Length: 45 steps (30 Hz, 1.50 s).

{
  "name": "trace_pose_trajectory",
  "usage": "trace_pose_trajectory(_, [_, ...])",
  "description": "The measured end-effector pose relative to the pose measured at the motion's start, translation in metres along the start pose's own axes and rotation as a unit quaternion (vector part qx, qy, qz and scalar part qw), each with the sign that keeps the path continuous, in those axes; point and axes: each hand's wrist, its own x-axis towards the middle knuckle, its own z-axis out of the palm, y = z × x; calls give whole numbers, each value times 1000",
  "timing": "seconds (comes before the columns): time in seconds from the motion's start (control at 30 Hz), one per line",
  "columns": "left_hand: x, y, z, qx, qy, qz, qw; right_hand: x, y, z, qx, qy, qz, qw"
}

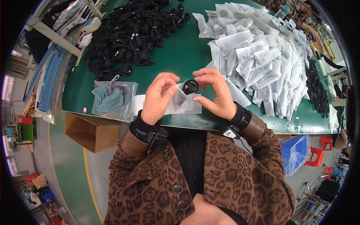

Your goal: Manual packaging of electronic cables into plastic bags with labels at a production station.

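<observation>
My left hand (160, 97) pinches the edge of a small frosted plastic bag (181, 98) between thumb and fingers. A coiled black cable (190, 87) sits at the bag's mouth, in front of my chest. My right hand (216, 94) is just to the right of the coil, thumb and fingers spread apart around that side. Whether a fingertip touches the cable I cannot tell. Beneath both hands, flat white bags or sheets (193, 108) lie near the table's front edge. A large heap of coiled black cables (129, 35) covers the back left of the table.
Many filled frosted bags (258, 56) are piled on the right of the green table (180, 48). A clear bag with striped teal cloth (108, 98) lies at left. More black cables (317, 88) lie at the far right. A cardboard box (92, 131) stands below the left edge.
</observation>
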Motion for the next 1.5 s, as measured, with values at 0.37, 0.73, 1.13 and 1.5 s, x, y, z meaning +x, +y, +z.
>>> trace_pose_trajectory(0.37, [33,28,21,-278,-33,-64,958,20,2,-10,-144,36,-89,985])
trace_pose_trajectory(0.73, [-17,-35,-7,372,-62,124,918,81,19,-130,-497,220,-43,838])
trace_pose_trajectory(1.13, [-30,-50,11,446,-64,123,884,152,110,102,-273,-188,13,943])
trace_pose_trajectory(1.5, [-22,-50,9,432,-67,112,892,101,89,30,-93,-100,206,969])
